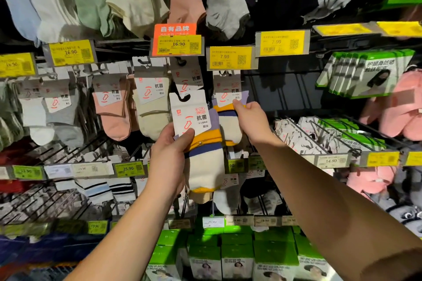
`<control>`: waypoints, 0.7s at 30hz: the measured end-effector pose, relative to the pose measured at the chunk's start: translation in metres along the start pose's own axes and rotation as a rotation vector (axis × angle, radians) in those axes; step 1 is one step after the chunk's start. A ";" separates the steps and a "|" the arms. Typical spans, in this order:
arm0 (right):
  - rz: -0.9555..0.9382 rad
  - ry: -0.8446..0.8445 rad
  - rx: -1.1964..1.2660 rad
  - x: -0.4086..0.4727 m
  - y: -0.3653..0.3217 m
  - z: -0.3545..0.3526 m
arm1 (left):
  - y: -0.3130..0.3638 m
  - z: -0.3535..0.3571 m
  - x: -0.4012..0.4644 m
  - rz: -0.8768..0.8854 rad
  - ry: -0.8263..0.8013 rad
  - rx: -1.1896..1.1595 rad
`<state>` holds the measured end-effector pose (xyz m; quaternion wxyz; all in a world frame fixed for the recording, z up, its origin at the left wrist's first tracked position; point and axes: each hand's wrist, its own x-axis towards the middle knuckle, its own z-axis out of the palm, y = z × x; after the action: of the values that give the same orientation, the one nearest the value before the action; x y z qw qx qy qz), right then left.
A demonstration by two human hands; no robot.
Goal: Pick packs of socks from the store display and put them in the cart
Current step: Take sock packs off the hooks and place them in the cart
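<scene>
An orange sign (175, 29) at twelve o'clock reads "自有品牌"; the yellow price tag (179, 44) clipped below it reads "16.90". Another yellow tag (71, 52) at ten o'clock also reads "16.90". Two tags at one o'clock (231, 58) (282, 43) read "7.99". The card on the held sock pack (191, 116) reads "抗菌". A green tag (128, 169) at eight o'clock reads "25.90"; a pale tag (331, 161) at four o'clock reads "14.90".

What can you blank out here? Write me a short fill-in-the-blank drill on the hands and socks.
1. The left hand holds a striped sock pack already off its ____.
2. The right hand pinches a matching pack under the tag priced ____.
3. Left of them hangs a cream pack, then a ____ one.

Missing: hook; 7.99; pink
</scene>
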<state>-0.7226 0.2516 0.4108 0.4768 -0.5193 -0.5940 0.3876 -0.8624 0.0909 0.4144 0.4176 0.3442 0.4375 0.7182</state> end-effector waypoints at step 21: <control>-0.009 -0.215 0.132 -0.071 0.030 -0.009 | -0.010 0.010 0.009 -0.047 -0.077 -0.030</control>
<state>-0.7065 0.1856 0.3723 0.4454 -0.4396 -0.6171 0.4771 -0.8544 0.1050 0.4106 0.4558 0.3549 0.4184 0.7009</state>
